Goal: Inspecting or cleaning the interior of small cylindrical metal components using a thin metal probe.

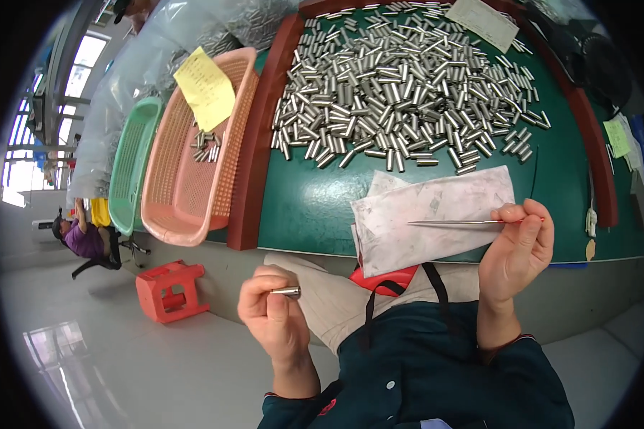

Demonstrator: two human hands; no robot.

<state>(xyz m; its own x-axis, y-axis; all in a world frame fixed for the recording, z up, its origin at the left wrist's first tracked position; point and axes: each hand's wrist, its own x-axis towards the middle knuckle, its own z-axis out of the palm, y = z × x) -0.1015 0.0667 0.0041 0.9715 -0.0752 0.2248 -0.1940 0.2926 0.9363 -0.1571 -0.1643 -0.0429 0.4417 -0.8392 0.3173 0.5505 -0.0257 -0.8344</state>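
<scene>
My left hand is raised off the table's near edge, pinching a short shiny metal cylinder between thumb and fingers. In my right hand is a slim, pointed metal tool with red at its held end; its tip points left. Beneath the tool, a stained whitish cloth lies folded on the green tabletop. Beyond the cloth spreads a large heap of similar metal cylinders. Whether the held cylinder is hollow cannot be made out.
Dark red wooden rails border the table. Left of it stand a pink basket with a few cylinders and a yellow paper, and a green basket. A red stool is on the floor. A person sits farther off.
</scene>
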